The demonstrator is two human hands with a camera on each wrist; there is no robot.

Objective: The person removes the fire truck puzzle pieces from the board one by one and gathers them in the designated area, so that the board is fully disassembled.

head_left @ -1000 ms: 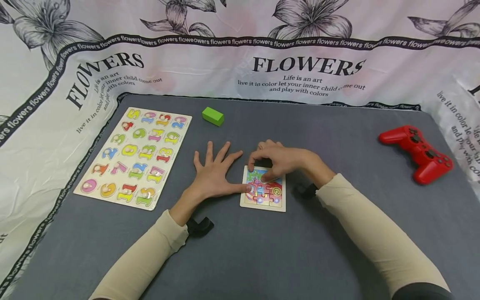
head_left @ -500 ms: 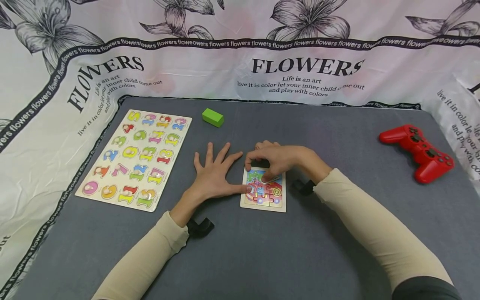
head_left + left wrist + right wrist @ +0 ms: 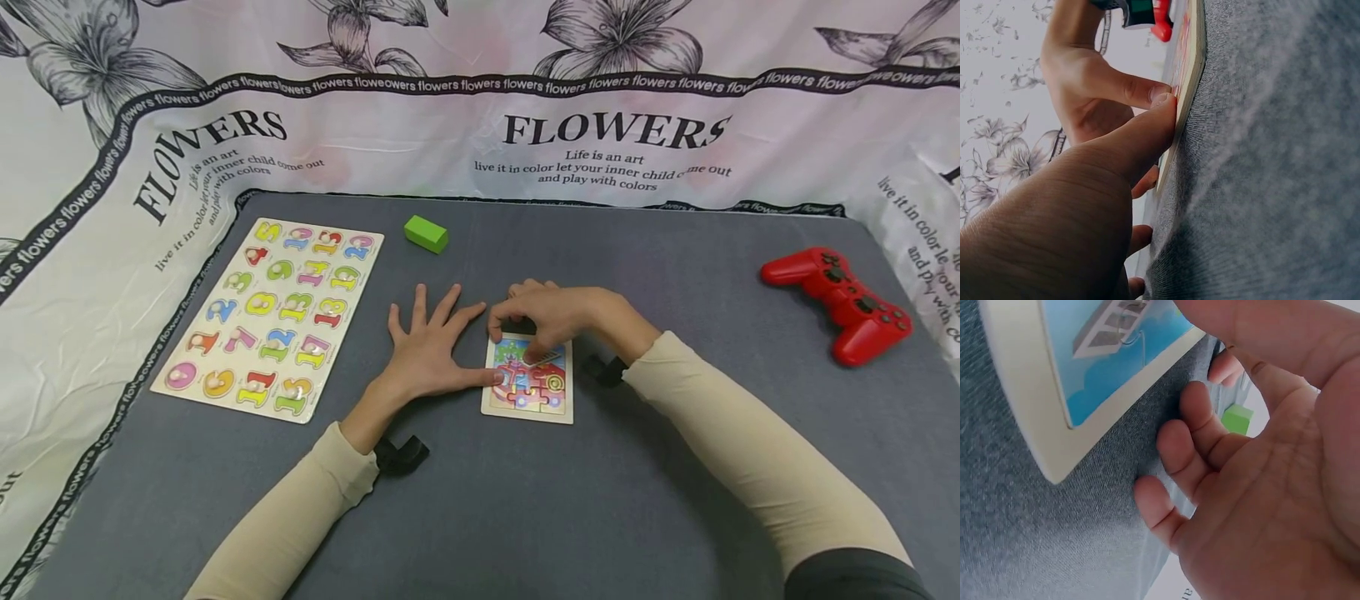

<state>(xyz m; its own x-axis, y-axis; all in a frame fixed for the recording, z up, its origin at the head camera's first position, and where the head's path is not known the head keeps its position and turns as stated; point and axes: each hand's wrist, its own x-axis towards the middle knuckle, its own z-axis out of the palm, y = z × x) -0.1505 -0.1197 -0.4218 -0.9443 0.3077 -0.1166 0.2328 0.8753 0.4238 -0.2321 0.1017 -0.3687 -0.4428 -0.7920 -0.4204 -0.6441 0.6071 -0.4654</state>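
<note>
A small wooden jigsaw puzzle [image 3: 534, 390] with a bright picture lies flat on the grey table, its pieces sitting in a pale frame. My left hand [image 3: 426, 360] lies spread beside it, fingers straight, with the thumb tip pressing on the picture's left side. Over the puzzle's far edge arches my right hand [image 3: 562, 318]. Its thumb rests on the picture, and its index finger curls down at the far left corner. In the right wrist view the other fingers [image 3: 1175, 447] bend beyond the frame's edge. Part of the picture is hidden under the right hand.
A number peg board [image 3: 272, 321] lies at the left. Behind the left hand sits a green block [image 3: 426, 234]. A red game controller [image 3: 836, 305] rests at the far right. Flower-printed sheeting [image 3: 405, 142] borders the table's back and sides.
My right hand and forearm have shifted slightly left and away, and the index finger now sits nearer the puzzle's far left corner. My left hand has kept its place.
</note>
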